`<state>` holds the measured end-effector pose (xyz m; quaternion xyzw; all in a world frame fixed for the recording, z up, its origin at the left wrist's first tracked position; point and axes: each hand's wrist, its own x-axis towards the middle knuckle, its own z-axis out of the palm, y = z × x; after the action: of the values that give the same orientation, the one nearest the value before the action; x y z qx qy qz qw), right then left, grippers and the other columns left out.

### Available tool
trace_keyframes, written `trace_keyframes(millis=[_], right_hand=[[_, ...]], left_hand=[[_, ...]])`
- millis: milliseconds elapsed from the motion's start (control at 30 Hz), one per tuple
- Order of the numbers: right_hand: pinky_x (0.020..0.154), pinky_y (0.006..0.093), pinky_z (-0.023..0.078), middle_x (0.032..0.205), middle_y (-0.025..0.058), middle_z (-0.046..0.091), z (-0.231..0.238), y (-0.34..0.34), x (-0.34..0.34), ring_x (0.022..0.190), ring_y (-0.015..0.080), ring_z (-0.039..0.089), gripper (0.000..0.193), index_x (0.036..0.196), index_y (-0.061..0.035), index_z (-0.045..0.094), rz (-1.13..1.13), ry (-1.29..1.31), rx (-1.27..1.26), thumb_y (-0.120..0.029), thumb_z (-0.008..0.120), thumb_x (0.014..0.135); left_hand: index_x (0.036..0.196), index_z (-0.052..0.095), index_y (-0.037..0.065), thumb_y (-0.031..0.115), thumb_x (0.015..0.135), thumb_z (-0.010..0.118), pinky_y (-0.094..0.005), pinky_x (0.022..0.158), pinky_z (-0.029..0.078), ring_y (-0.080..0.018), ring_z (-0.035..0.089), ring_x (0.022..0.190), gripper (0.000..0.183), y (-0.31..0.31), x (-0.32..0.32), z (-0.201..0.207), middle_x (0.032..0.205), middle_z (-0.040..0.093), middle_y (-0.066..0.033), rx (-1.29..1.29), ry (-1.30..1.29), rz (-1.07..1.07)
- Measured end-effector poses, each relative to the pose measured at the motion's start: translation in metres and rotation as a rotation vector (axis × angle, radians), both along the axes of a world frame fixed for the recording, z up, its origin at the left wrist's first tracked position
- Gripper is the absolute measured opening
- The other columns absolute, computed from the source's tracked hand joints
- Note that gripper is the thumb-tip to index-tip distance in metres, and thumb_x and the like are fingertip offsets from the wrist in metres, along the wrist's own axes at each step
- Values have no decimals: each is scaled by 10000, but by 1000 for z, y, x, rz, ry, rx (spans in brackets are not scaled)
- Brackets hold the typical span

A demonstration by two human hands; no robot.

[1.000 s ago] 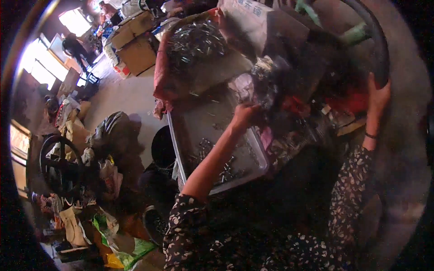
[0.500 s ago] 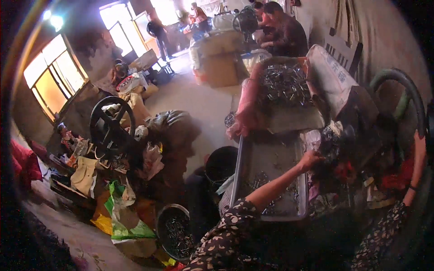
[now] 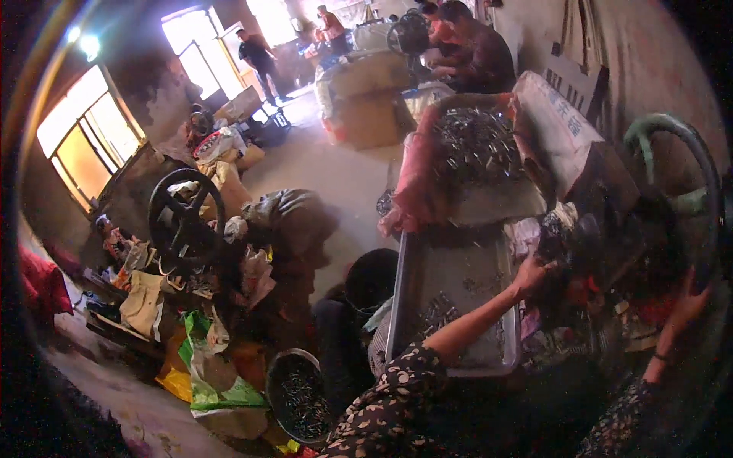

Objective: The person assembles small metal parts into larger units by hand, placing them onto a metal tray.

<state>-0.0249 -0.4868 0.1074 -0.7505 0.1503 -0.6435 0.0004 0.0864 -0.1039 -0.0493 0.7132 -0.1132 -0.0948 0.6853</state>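
Note:
My left hand point(image 3: 532, 276) reaches over the right edge of a grey metal tray point(image 3: 403, 294) to the dark machine point(image 3: 603, 248) beside it. Its fingers are curled, with the tips lost in shadow against the machine, so what they hold cannot be made out. Small metal pieces point(image 3: 437, 311) lie loose in the tray. At the far right, my right hand point(image 3: 691, 296) is closed round the lower rim of a large dark handwheel point(image 3: 712, 179) with greenish spokes. Rags and cloth point(image 3: 523, 235) hang about the machine near my left hand.
Beyond the tray, a cloth-edged bin point(image 3: 412, 179) holds many metal pieces point(image 3: 477, 141). A black bucket point(image 3: 372, 278) and a basin of metal pieces point(image 3: 299, 393) stand left of the tray. Another handwheel point(image 3: 187, 214) rises among sacks. Several people work farther back.
My right hand has moved down with the handwheel's rim, and the wheel's spokes have turned. My left hand has shifted slightly and stays at the machine. The view has tilted a little.

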Motion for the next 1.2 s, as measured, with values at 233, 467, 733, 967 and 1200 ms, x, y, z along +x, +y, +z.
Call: trace_keyframes(millis=[233, 467, 733, 967, 1200], right_hand=[[843, 338, 367, 1080, 216, 468, 82, 82, -13, 985, 328, 465, 543, 1103, 33, 414, -48, 189, -74, -355, 551, 748], [766, 342, 395, 873, 120, 519, 2, 297, -19, 834, 272, 490, 200, 859, -10, 512, 874, 504, -145, -8, 561, 665], [717, 376, 411, 871, 154, 482, -142, 382, -9, 827, 302, 480, 182, 835, -8, 509, 990, 989, -40, -106, 538, 686], [628, 376, 420, 872, 202, 487, -141, 392, 0, 810, 342, 492, 271, 889, 17, 459, 889, 955, -14, -110, 538, 663], [683, 275, 427, 836, 101, 569, -143, 377, 15, 798, 190, 547, 209, 882, -8, 527, 1285, 1034, 852, -96, 565, 696]], left_hand=[[1011, 485, -16, 230, 733, 558, -329, 656, 438, -212, 550, 723, 378, -4, -1, 37, 878, 576, -121, 156, -290, 106], [906, 487, 16, 158, 815, 462, -259, 582, 455, -166, 528, 682, 170, 110, -16, 21, 799, 534, -89, -693, 419, -39], [920, 483, 62, 167, 819, 463, -269, 699, 444, -163, 514, 780, 148, 182, -77, 27, 832, 529, -51, -835, 635, 202], [969, 500, 46, 144, 796, 496, -269, 675, 449, -164, 530, 754, 199, 196, -80, 32, 823, 539, -78, -688, 489, 164], [743, 585, 55, 136, 656, 574, -302, 521, 435, -223, 547, 584, 120, 181, -79, 28, 700, 570, -70, 1172, -357, -61]])
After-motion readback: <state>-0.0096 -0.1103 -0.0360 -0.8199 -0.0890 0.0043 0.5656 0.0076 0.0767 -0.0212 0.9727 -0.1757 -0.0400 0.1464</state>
